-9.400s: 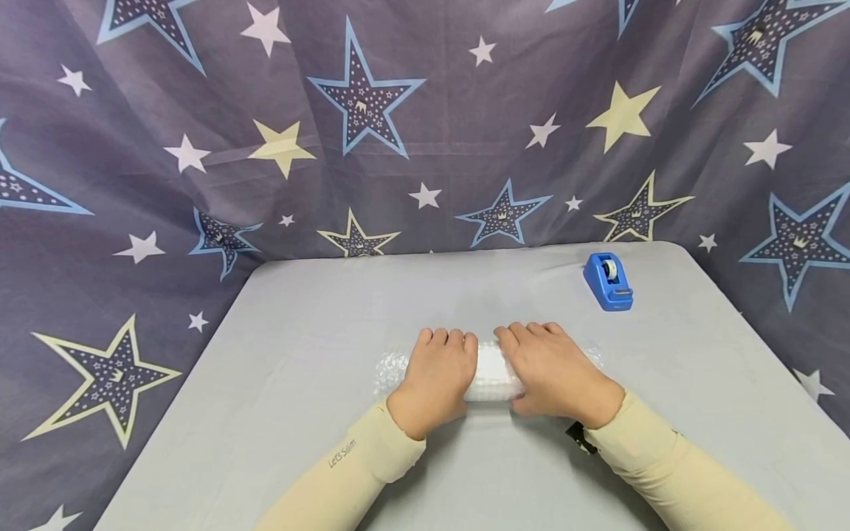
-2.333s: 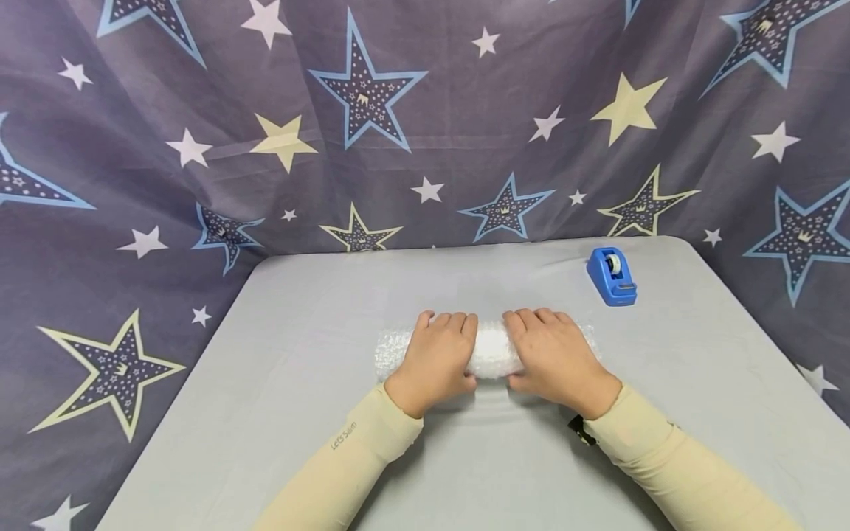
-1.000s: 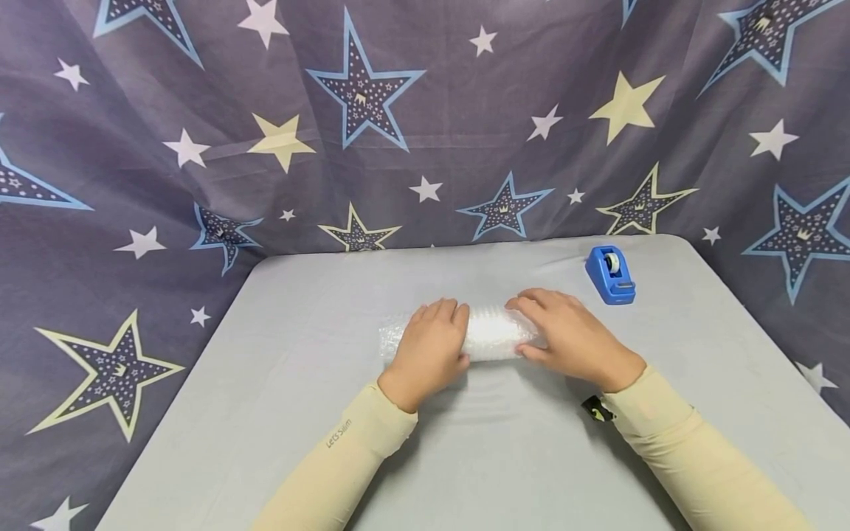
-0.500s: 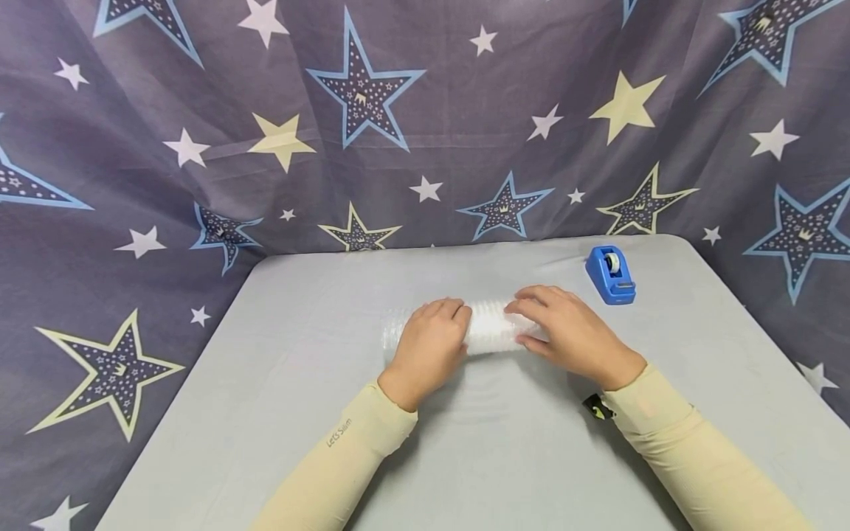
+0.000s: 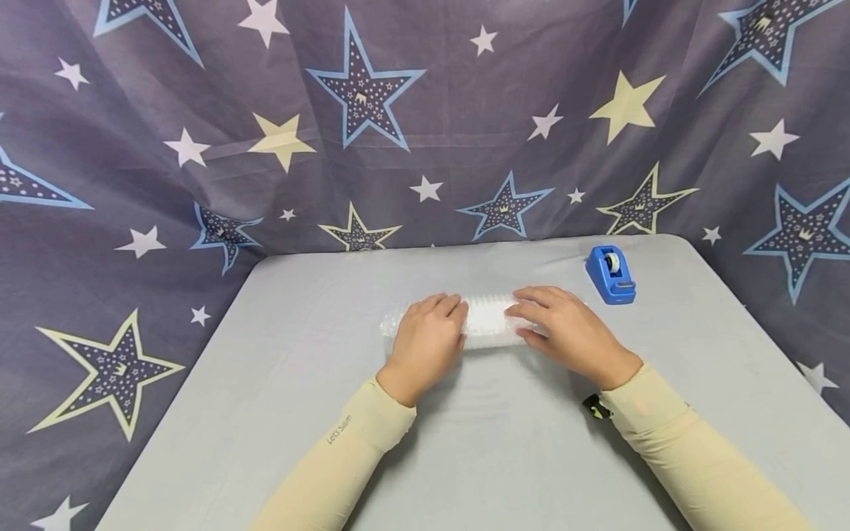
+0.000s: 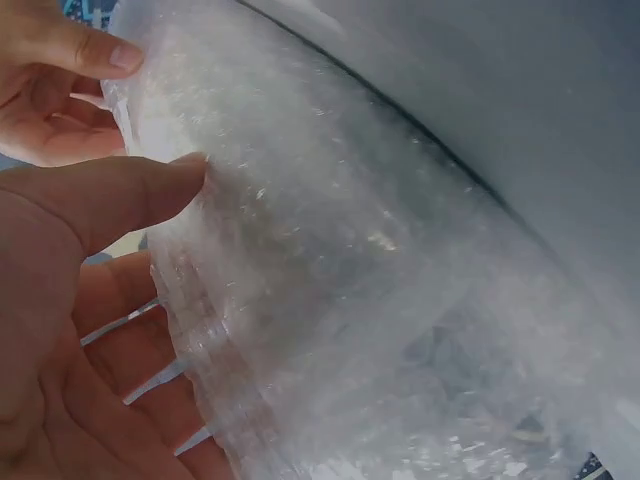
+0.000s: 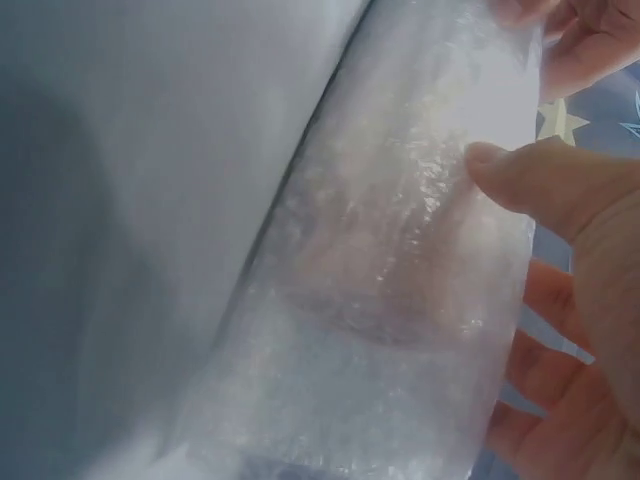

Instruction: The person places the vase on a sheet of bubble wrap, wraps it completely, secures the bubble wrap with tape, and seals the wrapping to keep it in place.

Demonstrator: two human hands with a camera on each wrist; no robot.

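A bubble-wrap roll (image 5: 486, 322) lies crosswise on the grey table (image 5: 491, 442) in the head view, with something pale showing through its middle. My left hand (image 5: 426, 335) holds the left part, fingers over the far side and thumb on the near side. My right hand (image 5: 571, 332) grips the right part with its fingers spread a little. In the left wrist view the thumb presses the clear bubble wrap (image 6: 300, 250). The right wrist view shows the other thumb on the wrap (image 7: 400, 200), whose end beyond the inner item looks hollow and see-through.
A blue tape dispenser (image 5: 610, 275) with a roll of tape stands at the table's back right, beyond my right hand. A dark curtain (image 5: 425, 133) with stars hangs behind the table and along both sides.
The bubble-wrap roll has rolled away from me, toward the table's back, with both hands on it. My right hand has shifted outward to the right and its fingers have loosened somewhat.
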